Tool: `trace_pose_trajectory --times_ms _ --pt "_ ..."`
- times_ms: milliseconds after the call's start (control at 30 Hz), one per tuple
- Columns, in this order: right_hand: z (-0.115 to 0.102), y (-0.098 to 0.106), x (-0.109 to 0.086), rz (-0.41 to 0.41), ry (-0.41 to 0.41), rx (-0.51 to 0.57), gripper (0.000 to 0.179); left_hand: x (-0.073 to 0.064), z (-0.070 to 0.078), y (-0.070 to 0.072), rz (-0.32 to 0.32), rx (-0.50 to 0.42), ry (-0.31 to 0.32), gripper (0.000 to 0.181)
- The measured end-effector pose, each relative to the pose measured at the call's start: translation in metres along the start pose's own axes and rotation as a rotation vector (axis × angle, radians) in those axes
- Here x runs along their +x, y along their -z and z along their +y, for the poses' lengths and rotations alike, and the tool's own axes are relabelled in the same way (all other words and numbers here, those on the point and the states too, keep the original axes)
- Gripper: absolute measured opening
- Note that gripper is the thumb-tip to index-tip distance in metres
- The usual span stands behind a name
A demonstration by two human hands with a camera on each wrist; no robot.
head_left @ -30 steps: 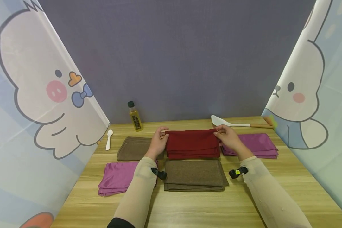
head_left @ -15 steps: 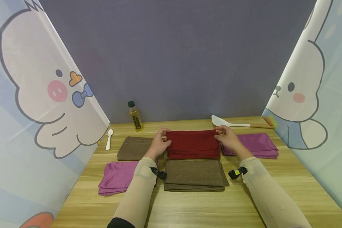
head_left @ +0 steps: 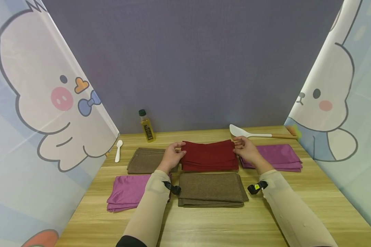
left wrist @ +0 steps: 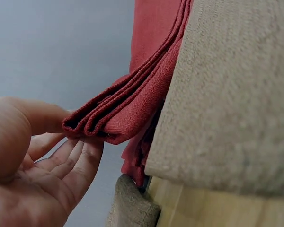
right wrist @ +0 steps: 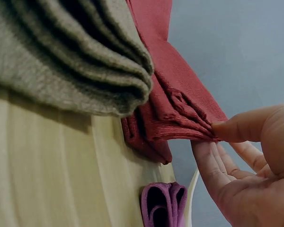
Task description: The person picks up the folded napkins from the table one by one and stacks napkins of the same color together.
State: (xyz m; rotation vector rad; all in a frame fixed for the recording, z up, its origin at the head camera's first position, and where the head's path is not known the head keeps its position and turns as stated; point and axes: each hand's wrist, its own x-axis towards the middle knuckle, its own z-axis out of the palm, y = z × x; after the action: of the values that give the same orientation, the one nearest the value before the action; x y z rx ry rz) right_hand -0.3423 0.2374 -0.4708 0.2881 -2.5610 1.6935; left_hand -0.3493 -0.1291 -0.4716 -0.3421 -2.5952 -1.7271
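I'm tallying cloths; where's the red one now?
In the head view, the red cloth is below centre, held between the left hand and right hand, just behind the front brown cloth.

Green-capped bottle (head_left: 147,130), white spoon (head_left: 118,151), spatula (head_left: 261,135)

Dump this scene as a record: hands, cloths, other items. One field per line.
left hand: pinches red cloth, far left corner
right hand: pinches its far right corner
red cloth: folded, far edge sagging between hands
brown cloths: folded; one nearer than red, one left of red
purple cloths: folded; one right of red, one front left, partly hidden
bottle: upright, back left
spoon: white, far left
spatula: back right
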Motion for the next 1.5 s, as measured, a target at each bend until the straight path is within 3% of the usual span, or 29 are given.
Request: trace_pose_trajectory --times_ms 367,800,1500 --pt "0.01 -0.001 0.004 0.043 -0.021 -0.034 0.046 -0.002 -0.003 0.0 -0.055 0.039 0.019 0.049" --pt "0.011 -0.005 0.005 0.06 -0.029 -0.034 0.041 -0.002 -0.007 -0.004 -0.05 0.04 0.034 0.053" --pt "0.018 -0.006 0.005 0.031 0.034 -0.282 0.038 -0.001 -0.009 -0.008 -0.055 0.073 0.052 0.055"
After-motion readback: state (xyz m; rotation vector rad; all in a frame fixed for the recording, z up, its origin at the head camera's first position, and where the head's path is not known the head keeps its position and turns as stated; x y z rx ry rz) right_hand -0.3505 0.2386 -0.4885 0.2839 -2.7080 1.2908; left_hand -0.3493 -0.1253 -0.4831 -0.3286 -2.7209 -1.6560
